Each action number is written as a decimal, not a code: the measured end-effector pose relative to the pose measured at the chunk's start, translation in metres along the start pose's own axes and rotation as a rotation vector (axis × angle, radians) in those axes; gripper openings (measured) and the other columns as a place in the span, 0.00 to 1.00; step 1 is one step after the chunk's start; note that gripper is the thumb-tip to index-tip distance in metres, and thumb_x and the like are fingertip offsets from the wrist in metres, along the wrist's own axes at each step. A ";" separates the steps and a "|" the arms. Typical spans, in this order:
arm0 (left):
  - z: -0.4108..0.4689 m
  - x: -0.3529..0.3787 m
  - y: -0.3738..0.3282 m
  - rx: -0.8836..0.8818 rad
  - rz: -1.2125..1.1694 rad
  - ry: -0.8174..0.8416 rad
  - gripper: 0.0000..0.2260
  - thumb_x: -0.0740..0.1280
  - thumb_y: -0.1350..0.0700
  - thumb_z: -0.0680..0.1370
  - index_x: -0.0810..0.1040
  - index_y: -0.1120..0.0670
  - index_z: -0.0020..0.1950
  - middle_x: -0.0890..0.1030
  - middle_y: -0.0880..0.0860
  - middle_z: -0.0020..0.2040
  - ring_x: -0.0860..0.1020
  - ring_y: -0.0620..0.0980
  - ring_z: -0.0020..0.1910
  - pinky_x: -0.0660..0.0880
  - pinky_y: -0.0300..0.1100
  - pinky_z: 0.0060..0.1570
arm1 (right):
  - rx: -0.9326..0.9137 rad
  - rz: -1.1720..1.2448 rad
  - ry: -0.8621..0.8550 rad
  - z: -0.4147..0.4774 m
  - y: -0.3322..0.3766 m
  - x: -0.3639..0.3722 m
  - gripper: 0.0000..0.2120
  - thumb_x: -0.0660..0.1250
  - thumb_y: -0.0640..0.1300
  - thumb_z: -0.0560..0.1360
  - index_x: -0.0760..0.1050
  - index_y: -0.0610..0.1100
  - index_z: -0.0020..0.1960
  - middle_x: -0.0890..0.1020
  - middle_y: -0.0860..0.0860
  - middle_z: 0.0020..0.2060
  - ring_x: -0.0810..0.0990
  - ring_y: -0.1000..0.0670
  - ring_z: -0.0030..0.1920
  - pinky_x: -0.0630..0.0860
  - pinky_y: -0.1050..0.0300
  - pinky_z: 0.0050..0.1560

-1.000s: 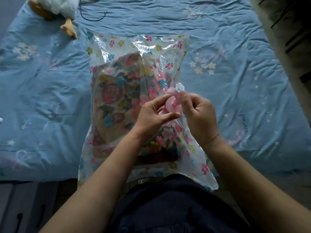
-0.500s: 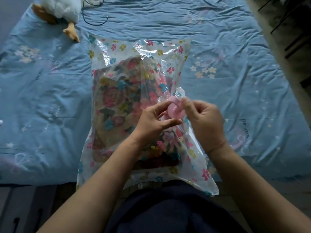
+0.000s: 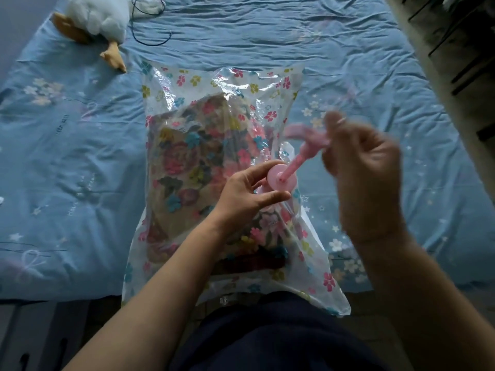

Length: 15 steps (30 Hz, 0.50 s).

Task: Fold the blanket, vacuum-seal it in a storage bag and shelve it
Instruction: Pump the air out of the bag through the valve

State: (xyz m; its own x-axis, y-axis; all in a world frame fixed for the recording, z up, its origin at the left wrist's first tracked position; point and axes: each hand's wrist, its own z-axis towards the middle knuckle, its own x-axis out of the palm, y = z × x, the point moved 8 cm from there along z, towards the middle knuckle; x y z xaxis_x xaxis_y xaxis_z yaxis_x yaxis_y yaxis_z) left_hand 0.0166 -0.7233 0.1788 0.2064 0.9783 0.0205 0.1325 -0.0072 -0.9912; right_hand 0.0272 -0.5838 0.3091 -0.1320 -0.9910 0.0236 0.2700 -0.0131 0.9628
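Note:
A clear storage bag (image 3: 222, 84) printed with small flowers lies on the blue bed, its near end hanging over the bed edge. Inside it sits the folded floral blanket (image 3: 192, 167). A pink hand pump stands on the bag's right side; my left hand (image 3: 246, 194) grips its round pink body (image 3: 278, 174) between thumb and fingers. My right hand (image 3: 359, 167), blurred, holds the pump's pink handle (image 3: 305, 135), with the rod drawn out up and to the right.
The blue bed sheet (image 3: 67, 183) spreads all round the bag. A white plush duck (image 3: 99, 20) and a thin black cable (image 3: 150, 41) lie at the far left. A dark shelf frame (image 3: 455, 62) stands at the right. My dark clothing fills the bottom.
Both hands were close together on the pump. My right hand has pulled the handle up and to the right, drawing the rod out. My left hand stays on the pump body.

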 end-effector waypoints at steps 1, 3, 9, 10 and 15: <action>0.000 0.001 0.000 0.000 0.009 0.001 0.26 0.76 0.67 0.67 0.76 0.46 0.59 0.82 0.46 0.55 0.80 0.38 0.55 0.72 0.29 0.55 | -0.075 0.082 -0.013 0.004 0.017 -0.001 0.20 0.63 0.48 0.79 0.79 0.45 0.30 0.75 0.30 0.28 0.62 0.48 0.24 0.60 0.60 0.29; -0.002 0.001 0.003 -0.004 0.001 0.000 0.26 0.76 0.67 0.67 0.76 0.46 0.59 0.82 0.46 0.56 0.80 0.39 0.56 0.72 0.29 0.55 | -0.122 0.051 -0.010 0.004 0.014 0.000 0.20 0.62 0.44 0.80 0.78 0.48 0.30 0.78 0.33 0.29 0.66 0.46 0.24 0.63 0.60 0.29; -0.009 0.004 0.004 0.011 -0.011 0.009 0.25 0.76 0.66 0.69 0.76 0.56 0.64 0.82 0.51 0.58 0.80 0.46 0.60 0.73 0.35 0.60 | 0.227 -0.354 0.181 -0.020 -0.078 0.007 0.30 0.66 0.57 0.75 0.75 0.28 0.34 0.70 0.52 0.22 0.64 0.55 0.24 0.67 0.62 0.29; -0.009 0.003 0.003 0.010 -0.020 0.009 0.25 0.76 0.66 0.69 0.76 0.55 0.64 0.82 0.52 0.58 0.80 0.47 0.60 0.74 0.36 0.61 | 0.165 -0.307 0.176 -0.015 -0.060 0.006 0.31 0.65 0.58 0.75 0.75 0.28 0.34 0.68 0.53 0.21 0.63 0.58 0.23 0.63 0.66 0.28; -0.007 0.004 0.001 0.008 -0.007 -0.001 0.25 0.75 0.67 0.68 0.76 0.46 0.59 0.81 0.48 0.57 0.79 0.43 0.59 0.73 0.31 0.57 | -0.145 0.084 0.082 -0.001 0.027 0.002 0.21 0.63 0.46 0.77 0.75 0.31 0.32 0.79 0.33 0.31 0.76 0.61 0.27 0.67 0.65 0.29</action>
State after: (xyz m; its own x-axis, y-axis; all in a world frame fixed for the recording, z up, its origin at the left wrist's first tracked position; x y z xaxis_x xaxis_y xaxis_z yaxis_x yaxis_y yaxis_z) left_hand 0.0244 -0.7205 0.1792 0.2043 0.9785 0.0271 0.1266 0.0011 -0.9920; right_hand 0.0349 -0.5858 0.3354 -0.0263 -0.9969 0.0741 0.4122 0.0568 0.9093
